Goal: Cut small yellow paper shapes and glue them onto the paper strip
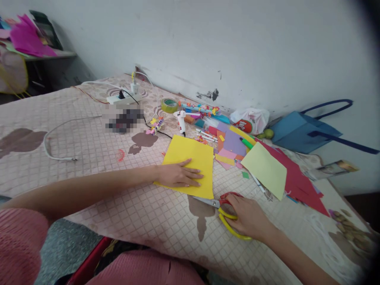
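Observation:
A yellow sheet of craft paper (190,150) lies on the patterned tablecloth in front of me. My left hand (178,175) rests flat on it, fingers stretched out to the right. To the right of the sheet, my right hand (247,215) is closed around the handles of a pair of scissors (228,217), one handle red and the other yellow. The blades point left along the sheet's near edge, and part of them is hidden under the paper. Whether they touch the paper, I cannot tell.
A white glue gun (180,122), green tape roll (169,105) and power strip (124,97) are at the back. Coloured paper scraps (233,141), a pale green sheet (267,168) and red paper (308,190) lie right. A blue bag (305,130) stands by the wall.

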The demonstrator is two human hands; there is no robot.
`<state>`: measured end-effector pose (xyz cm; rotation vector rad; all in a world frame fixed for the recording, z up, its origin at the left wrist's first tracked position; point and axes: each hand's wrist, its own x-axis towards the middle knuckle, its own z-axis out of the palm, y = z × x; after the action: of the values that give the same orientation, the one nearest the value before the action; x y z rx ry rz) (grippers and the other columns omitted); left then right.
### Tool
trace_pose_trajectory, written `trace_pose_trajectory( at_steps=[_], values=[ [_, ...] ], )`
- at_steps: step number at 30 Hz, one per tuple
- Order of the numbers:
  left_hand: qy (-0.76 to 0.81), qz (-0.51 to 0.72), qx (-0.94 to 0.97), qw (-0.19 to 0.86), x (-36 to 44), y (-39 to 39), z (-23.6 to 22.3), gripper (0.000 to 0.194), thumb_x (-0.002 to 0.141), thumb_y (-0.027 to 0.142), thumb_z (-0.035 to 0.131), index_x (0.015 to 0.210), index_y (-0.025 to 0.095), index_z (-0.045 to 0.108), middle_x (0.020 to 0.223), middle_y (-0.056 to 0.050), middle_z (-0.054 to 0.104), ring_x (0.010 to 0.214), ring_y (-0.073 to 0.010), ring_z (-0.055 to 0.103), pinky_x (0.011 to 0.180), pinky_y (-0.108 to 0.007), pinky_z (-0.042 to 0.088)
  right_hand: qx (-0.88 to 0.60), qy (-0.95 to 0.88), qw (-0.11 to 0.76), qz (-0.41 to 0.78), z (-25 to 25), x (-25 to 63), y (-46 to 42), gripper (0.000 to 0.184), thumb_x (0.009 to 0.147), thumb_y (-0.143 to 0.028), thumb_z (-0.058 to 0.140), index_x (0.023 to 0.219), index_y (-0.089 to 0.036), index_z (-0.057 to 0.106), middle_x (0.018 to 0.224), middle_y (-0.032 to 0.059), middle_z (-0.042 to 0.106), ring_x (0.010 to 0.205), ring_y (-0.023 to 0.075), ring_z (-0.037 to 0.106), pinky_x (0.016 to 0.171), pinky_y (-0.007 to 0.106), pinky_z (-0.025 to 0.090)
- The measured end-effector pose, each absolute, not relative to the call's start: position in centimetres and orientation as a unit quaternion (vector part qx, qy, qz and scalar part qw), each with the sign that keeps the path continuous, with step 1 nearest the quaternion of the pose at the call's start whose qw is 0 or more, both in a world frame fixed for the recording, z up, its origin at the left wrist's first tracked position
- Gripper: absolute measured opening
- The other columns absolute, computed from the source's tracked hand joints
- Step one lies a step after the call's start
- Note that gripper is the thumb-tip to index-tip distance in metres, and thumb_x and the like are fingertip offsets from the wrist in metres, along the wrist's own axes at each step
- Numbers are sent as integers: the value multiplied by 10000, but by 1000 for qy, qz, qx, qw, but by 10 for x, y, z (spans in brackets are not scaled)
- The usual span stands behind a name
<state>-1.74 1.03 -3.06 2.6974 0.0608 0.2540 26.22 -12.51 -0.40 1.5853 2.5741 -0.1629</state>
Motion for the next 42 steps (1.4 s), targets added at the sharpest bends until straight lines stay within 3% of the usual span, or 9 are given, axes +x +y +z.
trace_pose_trajectory(
  at_steps=[14,20,42],
  values=[
    [19,98,971,217,-19,10,-30,452,909,234,360,1356,296,336,1434,-27,324,1340,-187,234,1095,-452,-64,517,853,54,-41,-5,265,-127,201,782,-349,537,912,-199,501,853,60,650,771,218,612,629,294,399],
    [19,83,973,215,-18,11,-31,408,890,220,405,1278,337,454,1435,6,319,1348,-194,210,1098,-457,-53,515,855,54,-35,-3,263,-127,206,774,-359,538,894,-195,503,846,66,642,770,232,601,633,311,397],
    [30,94,963,249,-15,12,-33,391,890,236,416,1259,354,473,1416,26,360,1335,-188,249,1107,-440,-27,470,881,56,-12,-1,270,-115,220,758,-335,554,904,-174,519,856,82,638,782,234,605,635,307,417]
  ],
)
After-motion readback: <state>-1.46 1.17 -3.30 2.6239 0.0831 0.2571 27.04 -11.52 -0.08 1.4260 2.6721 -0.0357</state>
